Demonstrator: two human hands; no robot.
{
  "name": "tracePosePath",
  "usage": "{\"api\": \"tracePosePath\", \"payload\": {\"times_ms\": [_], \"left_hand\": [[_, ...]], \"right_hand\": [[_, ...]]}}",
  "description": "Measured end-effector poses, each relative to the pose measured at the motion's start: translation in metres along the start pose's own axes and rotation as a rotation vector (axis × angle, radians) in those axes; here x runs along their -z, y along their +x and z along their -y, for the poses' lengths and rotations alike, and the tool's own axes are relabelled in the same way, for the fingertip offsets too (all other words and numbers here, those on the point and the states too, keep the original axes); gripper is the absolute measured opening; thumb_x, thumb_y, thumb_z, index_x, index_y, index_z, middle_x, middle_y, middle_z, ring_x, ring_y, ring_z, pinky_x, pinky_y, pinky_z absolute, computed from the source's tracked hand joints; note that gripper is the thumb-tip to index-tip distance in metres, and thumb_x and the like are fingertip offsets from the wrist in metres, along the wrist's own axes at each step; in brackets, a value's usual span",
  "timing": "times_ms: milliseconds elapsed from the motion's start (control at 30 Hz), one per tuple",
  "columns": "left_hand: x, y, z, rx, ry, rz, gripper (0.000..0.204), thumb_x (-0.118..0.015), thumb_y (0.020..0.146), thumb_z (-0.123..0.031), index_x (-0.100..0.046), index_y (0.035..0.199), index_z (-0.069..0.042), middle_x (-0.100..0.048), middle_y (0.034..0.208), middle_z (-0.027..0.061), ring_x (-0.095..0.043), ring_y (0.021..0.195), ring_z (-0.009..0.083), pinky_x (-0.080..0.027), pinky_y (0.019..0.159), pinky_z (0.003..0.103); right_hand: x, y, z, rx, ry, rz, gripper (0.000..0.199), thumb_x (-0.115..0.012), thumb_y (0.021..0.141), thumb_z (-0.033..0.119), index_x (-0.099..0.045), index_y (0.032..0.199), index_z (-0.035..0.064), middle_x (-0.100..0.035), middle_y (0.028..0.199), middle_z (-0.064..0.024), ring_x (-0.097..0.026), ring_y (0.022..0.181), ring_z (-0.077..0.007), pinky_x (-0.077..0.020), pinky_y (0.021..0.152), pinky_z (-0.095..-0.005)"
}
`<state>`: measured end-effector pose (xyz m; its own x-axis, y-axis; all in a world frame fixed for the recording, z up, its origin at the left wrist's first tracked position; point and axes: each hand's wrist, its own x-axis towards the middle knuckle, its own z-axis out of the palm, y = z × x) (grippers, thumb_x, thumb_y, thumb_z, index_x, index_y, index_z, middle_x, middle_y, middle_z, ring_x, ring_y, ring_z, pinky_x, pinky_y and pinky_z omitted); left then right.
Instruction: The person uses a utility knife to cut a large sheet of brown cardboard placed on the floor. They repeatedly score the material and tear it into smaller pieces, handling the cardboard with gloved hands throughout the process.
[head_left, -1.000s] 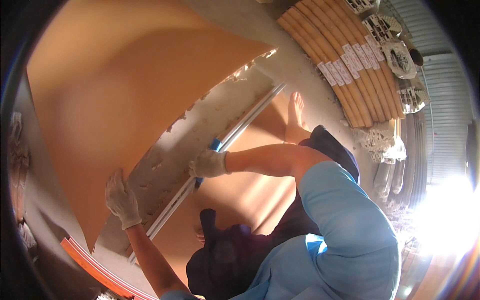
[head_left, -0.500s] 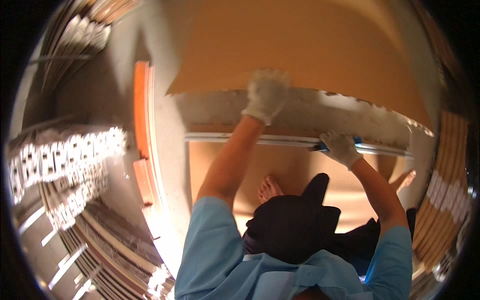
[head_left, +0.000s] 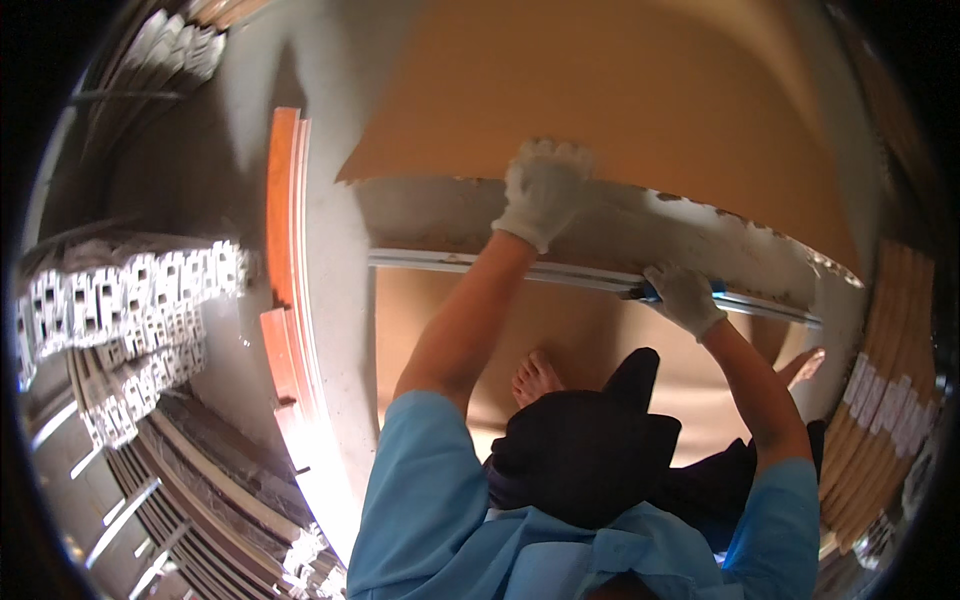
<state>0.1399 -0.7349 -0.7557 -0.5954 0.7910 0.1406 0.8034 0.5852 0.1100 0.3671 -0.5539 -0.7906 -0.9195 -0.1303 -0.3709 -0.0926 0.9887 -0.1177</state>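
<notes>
A large brown cardboard sheet [head_left: 620, 90] covers the far side, with a ragged near edge. My left hand [head_left: 548, 195], in a white knitted glove, has its fingers curled at that edge and grips the sheet. Part of its fingers is blurred. My right hand [head_left: 685, 298], also gloved, is closed around a blue-handled cutter knife [head_left: 718, 287]. It rests over a long silver metal straightedge [head_left: 575, 277], which lies across a second brown cardboard piece [head_left: 450, 310]. The knife's tip is too small to make out.
My bare foot [head_left: 535, 378] is on the near cardboard. Orange-brown and white profile strips [head_left: 283, 210] lie on the grey floor at left. Stacked white hollow profiles [head_left: 130, 295] stand farther left; bundled brown lengths [head_left: 875, 400] stand at right.
The view has turned slightly, so the straightedge slopes more. My left hand appears a little farther right, still at the sheet's edge. My right hand keeps the knife at nearly the same spot.
</notes>
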Motion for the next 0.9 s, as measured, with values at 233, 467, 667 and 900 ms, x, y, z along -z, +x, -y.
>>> {"api": "tracePosePath", "payload": {"times_ms": [233,467,667,900], "left_hand": [[0.011,0.000,0.007,-0.099,-0.117,-0.129,0.029,-0.061,0.079,-0.015,-0.061,0.107,-0.012,-0.065,0.107,0.0063,-0.061,0.099,0.0265,-0.048,0.086,0.039],[0.033,0.001,0.003,-0.121,-0.104,-0.157,0.027,-0.064,0.074,-0.008,-0.060,0.101,-0.008,-0.064,0.106,0.0065,-0.058,0.098,0.0263,-0.048,0.085,0.039],[0.057,-0.010,0.009,-0.142,-0.025,-0.282,0.038,-0.063,0.074,-0.006,-0.061,0.112,-0.008,-0.063,0.110,0.0097,-0.056,0.104,0.0319,-0.045,0.094,0.044],[0.100,-0.025,-0.024,-0.104,0.135,-0.306,0.045,-0.066,0.074,-0.014,-0.060,0.118,-0.008,-0.060,0.119,0.0116,-0.053,0.111,0.0342,-0.043,0.099,0.047]], "right_hand": [[0.045,-0.016,-0.010,-0.076,0.077,0.107,0.043,-0.055,0.090,0.044,-0.057,0.118,0.0111,-0.061,0.114,-0.0128,-0.062,0.104,-0.0263,-0.0534,0.078,-0.0436],[0.101,-0.094,-0.063,-0.815,1.098,0.295,0.071,-0.057,0.085,0.063,-0.047,0.123,0.0040,-0.063,0.093,-0.0107,-0.060,0.056,-0.0170,-0.0504,0.055,-0.0294],[0.112,-0.086,-0.086,-0.830,1.844,-0.393,0.071,-0.060,0.081,0.066,-0.047,0.116,0.0060,-0.060,0.086,-0.0086,-0.047,0.050,-0.0104,-0.0455,0.046,-0.0244],[0.131,-0.048,-0.086,-0.697,2.140,-0.641,0.043,-0.072,0.080,0.048,-0.063,0.097,0.0094,-0.062,0.077,-0.0012,-0.057,0.057,-0.0118,-0.0505,0.051,-0.0241]]}}
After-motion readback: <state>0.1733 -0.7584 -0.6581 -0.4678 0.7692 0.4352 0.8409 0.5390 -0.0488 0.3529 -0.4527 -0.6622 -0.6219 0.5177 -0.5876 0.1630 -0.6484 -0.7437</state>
